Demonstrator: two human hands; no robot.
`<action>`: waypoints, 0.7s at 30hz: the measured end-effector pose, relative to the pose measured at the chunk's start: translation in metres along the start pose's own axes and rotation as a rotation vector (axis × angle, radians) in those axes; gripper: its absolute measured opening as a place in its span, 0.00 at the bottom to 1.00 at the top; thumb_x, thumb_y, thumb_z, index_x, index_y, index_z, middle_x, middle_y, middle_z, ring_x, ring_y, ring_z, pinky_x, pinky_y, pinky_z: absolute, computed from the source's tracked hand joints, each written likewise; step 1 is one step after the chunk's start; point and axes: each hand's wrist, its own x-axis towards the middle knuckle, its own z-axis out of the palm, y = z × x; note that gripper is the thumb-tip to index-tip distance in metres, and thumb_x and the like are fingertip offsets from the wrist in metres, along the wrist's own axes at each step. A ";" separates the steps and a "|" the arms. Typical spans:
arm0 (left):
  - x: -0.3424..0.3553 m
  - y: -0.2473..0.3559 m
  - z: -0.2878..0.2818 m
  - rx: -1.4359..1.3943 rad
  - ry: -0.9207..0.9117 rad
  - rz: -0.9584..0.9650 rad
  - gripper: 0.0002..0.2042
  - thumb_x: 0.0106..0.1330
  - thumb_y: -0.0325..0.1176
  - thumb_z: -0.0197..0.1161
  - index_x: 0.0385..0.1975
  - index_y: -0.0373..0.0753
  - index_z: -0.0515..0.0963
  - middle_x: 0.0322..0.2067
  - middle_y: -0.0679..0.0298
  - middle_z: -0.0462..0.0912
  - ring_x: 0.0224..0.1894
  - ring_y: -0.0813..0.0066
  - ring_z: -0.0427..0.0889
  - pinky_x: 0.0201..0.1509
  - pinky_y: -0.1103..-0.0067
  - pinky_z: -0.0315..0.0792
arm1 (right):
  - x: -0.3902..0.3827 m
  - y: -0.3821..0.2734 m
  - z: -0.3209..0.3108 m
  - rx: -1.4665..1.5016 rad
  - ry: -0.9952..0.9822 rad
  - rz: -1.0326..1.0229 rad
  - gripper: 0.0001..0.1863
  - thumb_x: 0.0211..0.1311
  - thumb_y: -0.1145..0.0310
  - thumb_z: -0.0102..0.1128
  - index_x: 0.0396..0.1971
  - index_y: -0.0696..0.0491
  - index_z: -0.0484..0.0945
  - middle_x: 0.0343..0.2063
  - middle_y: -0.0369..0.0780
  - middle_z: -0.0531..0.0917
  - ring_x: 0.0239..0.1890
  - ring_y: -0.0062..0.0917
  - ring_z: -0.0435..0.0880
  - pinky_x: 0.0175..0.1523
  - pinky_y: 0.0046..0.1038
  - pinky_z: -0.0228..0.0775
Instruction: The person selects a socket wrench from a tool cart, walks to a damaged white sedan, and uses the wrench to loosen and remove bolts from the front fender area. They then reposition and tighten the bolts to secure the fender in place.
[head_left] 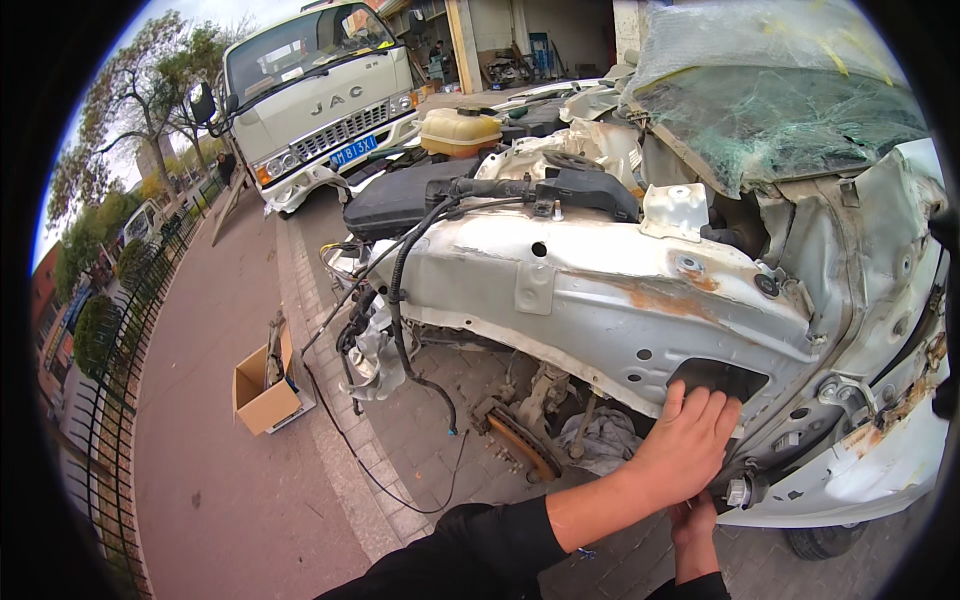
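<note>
A crumpled white car body (590,270) with its front stripped fills the right side. My left hand (690,440) lies against its inner fender panel, just below a dark rectangular opening (722,378). Its fingers are curled and pressed together, and whatever they grip is hidden behind them. Directly below is my right hand (693,518), also closed, partly covered by the left hand. What it holds, if anything, cannot be made out. A round metal fitting (738,493) sits just to the right of that hand, beside the lower body edge.
A rusty brake disc (525,443) and a grey rag (603,440) lie under the fender. Loose black wiring (400,290) hangs from the front. An open cardboard box (262,378) stands on the pavement at left. Behind are a white truck (320,100) and a shattered windshield (780,120).
</note>
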 end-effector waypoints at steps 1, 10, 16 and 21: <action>0.000 0.000 0.000 0.025 -0.011 0.003 0.36 0.60 0.47 0.74 0.64 0.32 0.74 0.54 0.56 0.76 0.57 0.56 0.72 0.72 0.52 0.57 | 0.000 0.000 -0.002 0.088 -0.071 -0.012 0.28 0.87 0.45 0.46 0.71 0.47 0.75 0.67 0.38 0.84 0.63 0.31 0.86 0.63 0.37 0.82; 0.000 0.000 -0.001 -0.068 0.081 -0.001 0.26 0.64 0.37 0.64 0.59 0.27 0.79 0.50 0.54 0.76 0.55 0.55 0.72 0.76 0.52 0.57 | 0.006 0.002 -0.004 0.123 -0.029 0.018 0.22 0.86 0.47 0.50 0.60 0.48 0.80 0.57 0.37 0.88 0.57 0.29 0.87 0.65 0.40 0.81; -0.001 -0.001 0.002 -0.013 0.015 -0.006 0.36 0.60 0.46 0.74 0.65 0.31 0.74 0.54 0.56 0.76 0.57 0.56 0.72 0.74 0.51 0.57 | 0.003 0.002 0.005 0.179 -0.112 -0.065 0.26 0.86 0.47 0.45 0.66 0.50 0.78 0.61 0.40 0.87 0.61 0.34 0.87 0.68 0.42 0.80; -0.002 -0.001 0.004 0.028 0.044 -0.002 0.36 0.59 0.46 0.74 0.65 0.31 0.74 0.53 0.56 0.76 0.57 0.56 0.72 0.73 0.52 0.58 | -0.009 -0.008 0.001 0.022 -0.058 0.017 0.28 0.86 0.47 0.44 0.69 0.53 0.76 0.65 0.44 0.85 0.66 0.37 0.85 0.68 0.44 0.80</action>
